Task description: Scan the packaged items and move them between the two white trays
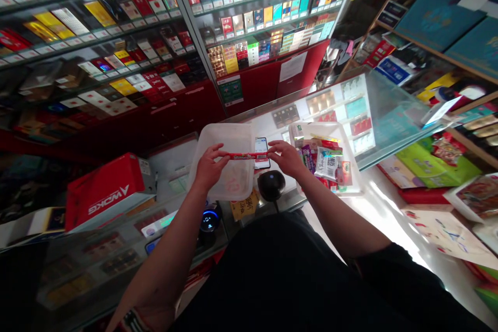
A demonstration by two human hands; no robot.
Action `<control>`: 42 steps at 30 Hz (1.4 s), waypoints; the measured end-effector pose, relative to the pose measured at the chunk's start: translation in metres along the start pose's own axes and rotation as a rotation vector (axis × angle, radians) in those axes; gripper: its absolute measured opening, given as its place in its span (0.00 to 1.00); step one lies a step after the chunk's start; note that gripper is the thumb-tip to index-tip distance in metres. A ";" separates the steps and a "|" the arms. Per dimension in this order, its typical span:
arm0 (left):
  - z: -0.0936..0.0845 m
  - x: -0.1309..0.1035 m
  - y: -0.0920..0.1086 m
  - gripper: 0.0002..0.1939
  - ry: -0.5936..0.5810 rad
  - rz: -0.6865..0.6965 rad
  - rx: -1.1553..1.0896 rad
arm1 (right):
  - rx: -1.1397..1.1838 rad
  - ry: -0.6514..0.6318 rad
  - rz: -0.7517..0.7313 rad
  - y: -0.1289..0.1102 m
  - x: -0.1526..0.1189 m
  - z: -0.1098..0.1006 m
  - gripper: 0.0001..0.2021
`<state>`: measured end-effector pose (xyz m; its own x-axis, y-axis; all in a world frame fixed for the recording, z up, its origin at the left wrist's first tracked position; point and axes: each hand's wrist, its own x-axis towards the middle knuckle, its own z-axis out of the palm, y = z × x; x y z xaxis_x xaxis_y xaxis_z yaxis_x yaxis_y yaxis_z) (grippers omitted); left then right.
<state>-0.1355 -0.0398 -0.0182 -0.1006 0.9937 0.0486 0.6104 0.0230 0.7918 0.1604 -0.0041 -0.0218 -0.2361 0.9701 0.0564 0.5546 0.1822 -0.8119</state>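
Note:
A thin red candy stick pack (247, 155) is stretched level between my two hands. My left hand (210, 167) pinches its left end over an empty translucent plastic bin (223, 135). The right end sits in the fingertips of my right hand (286, 158). Beneath that end lies a phone (262, 146) with a lit screen. Beside my right forearm stands a white bin (352, 187) filled with packaged sweets, among them a silver-white packet (326, 164) and a purple packet (308, 158).
A round black device (271, 185) stands on the glass counter (392, 114) close to my body. Left of the bins is a red box (107, 187). A device with a blue-lit display (210, 220) sits nearby. Shelves of small boxes (235, 21) line the back.

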 end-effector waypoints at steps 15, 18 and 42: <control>0.016 0.006 0.001 0.08 -0.034 0.139 0.154 | -0.234 -0.058 -0.077 0.031 -0.003 0.006 0.07; 0.020 0.005 -0.004 0.08 -0.034 0.173 0.162 | -0.268 -0.064 -0.092 0.038 -0.004 0.008 0.08; 0.022 0.002 -0.005 0.08 0.015 0.201 0.171 | -0.196 0.079 -0.212 0.046 -0.004 0.005 0.09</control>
<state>-0.1216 -0.0357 -0.0359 0.0254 0.9786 0.2042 0.7434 -0.1551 0.6507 0.1831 -0.0006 -0.0627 -0.3046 0.9151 0.2640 0.6449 0.4022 -0.6499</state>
